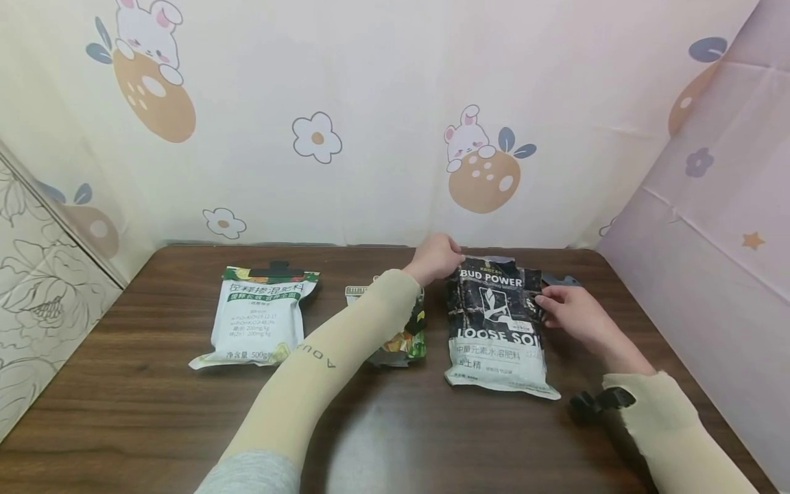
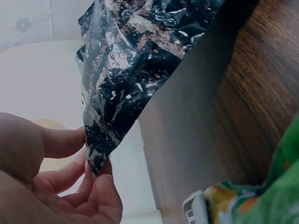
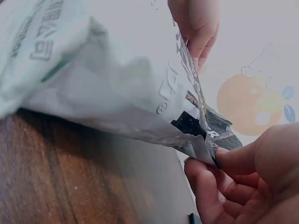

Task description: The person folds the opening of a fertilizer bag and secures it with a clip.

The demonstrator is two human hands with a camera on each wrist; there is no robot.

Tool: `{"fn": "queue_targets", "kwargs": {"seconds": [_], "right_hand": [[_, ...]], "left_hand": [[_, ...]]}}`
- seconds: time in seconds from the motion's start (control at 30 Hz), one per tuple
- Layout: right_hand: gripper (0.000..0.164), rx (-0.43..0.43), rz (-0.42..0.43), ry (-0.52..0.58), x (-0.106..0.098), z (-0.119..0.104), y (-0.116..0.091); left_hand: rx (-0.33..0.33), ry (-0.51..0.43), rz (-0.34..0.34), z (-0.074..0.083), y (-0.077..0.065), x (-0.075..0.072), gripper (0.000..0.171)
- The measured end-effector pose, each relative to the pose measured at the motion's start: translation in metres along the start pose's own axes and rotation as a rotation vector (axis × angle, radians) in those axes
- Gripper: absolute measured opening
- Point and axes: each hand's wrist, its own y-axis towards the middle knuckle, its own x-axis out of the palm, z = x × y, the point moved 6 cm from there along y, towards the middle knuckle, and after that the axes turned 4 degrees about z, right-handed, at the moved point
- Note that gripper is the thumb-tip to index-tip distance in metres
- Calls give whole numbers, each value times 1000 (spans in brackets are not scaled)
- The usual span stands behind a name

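A black-and-white soil fertilizer bag [image 1: 494, 357] marked LOOSE SOIL leans slightly back on the table, its black upper part raised. With thumb and fingers my left hand [image 1: 437, 257] pinches its top left corner; the left wrist view shows that corner of the bag [image 2: 126, 70] drawn to a crumpled point. My right hand [image 1: 577, 315] pinches the bag's upper right edge. From the right wrist, the thumb and fingers of the right hand [image 3: 252, 172] close on the folded edge near the torn-looking top of the bag [image 3: 117, 84].
Left on the wooden table [image 1: 123, 384] lies a white-and-green fertilizer bag [image 1: 256, 322] with a black clip [image 1: 278, 269] at its top. A smaller colourful bag [image 1: 404, 350] is partly hidden behind my left forearm. Behind the right hand lies a grey-blue object [image 1: 563, 280]. A patterned curtain [image 1: 382, 192] hangs behind.
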Motion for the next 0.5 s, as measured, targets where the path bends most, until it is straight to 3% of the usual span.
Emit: {"fn": "queue_targets", "kwargs": {"seconds": [0.5], "right_hand": [[24,-50,73,-17,-10,-12,-8]], "left_hand": [[59,-21,3,12,-5,-19,18]]}}
